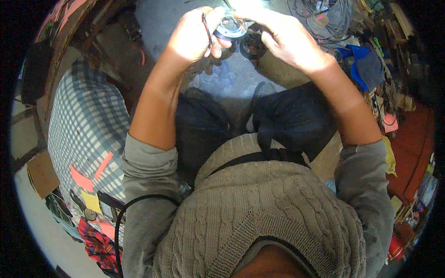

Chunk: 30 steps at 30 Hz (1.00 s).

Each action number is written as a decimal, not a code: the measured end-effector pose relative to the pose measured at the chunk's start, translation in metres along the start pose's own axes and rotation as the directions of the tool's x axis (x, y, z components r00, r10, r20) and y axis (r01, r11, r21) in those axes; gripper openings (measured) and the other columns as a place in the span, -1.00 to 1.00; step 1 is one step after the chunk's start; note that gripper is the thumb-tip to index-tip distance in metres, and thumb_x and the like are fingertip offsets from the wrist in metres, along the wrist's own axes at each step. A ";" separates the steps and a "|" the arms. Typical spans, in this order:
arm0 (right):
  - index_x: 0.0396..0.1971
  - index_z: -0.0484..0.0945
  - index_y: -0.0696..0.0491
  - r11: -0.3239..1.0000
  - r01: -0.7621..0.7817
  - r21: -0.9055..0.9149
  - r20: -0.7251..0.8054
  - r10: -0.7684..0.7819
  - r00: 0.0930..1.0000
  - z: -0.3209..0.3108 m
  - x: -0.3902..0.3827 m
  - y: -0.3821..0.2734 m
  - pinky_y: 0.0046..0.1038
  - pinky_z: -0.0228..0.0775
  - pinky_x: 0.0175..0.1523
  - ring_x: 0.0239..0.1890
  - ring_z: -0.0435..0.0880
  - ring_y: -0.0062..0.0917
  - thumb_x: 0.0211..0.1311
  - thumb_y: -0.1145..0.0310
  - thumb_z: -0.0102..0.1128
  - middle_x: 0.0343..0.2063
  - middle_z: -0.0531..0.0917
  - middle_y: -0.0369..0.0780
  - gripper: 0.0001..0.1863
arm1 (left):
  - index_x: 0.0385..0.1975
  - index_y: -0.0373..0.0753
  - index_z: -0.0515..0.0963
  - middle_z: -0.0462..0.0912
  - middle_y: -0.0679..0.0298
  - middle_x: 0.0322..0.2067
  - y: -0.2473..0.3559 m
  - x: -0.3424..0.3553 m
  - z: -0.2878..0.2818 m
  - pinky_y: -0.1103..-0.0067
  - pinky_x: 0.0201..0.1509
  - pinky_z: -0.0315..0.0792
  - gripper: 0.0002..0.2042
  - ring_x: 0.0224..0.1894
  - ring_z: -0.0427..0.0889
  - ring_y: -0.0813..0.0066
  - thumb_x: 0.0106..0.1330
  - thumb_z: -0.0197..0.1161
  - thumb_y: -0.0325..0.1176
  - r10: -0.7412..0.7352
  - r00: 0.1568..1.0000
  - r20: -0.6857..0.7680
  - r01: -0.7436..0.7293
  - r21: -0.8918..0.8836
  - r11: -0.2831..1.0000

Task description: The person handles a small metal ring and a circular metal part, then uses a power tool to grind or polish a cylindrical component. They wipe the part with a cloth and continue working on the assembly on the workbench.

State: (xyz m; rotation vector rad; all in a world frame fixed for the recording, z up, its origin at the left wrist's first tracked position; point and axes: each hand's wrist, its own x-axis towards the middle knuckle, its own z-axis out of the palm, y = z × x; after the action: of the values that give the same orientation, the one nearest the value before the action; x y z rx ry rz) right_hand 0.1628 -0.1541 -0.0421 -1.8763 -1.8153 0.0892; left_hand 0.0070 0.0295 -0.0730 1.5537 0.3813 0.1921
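At the top middle, my left hand (197, 34) is closed around a round metal ring-shaped part (231, 27) with a shiny face, a hole in its middle and a dark lower rim. My right hand (289, 39) comes in from the other side. Its fingers are bent and reach to the ring's right edge; strong glare washes out their tips, so what they pinch is hidden. Just below and between the hands is a dark round part (253, 45), apparently on the floor. A dark band circles my left wrist.
Pale crumpled cloth (214, 78) lies on the grey floor between my feet. Coiled cables (322, 21) are at the upper right, near a blue object (361, 67) and mixed scrap. A checked cloth (88, 120) covers something at my left, with pink strips on it.
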 end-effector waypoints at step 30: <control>0.36 0.46 -0.13 0.952 -0.003 -0.306 -0.020 -0.004 1.000 0.010 -0.029 0.000 -0.27 0.57 0.10 -0.06 0.71 -0.16 0.11 0.62 0.22 -0.08 0.68 -0.06 -0.27 | -0.16 -0.35 0.57 0.73 0.11 -0.51 0.003 0.003 -0.001 0.71 -0.67 0.40 -0.59 -0.67 0.61 0.55 0.62 0.00 -0.06 -0.026 0.999 0.022 0.028 -0.055 0.998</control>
State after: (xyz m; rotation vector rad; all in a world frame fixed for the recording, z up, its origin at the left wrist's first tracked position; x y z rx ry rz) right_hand 0.1562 -0.1781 -0.0596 -2.0753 -1.9027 -0.2246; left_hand 0.0095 0.0316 -0.0703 1.4938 0.3770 0.1637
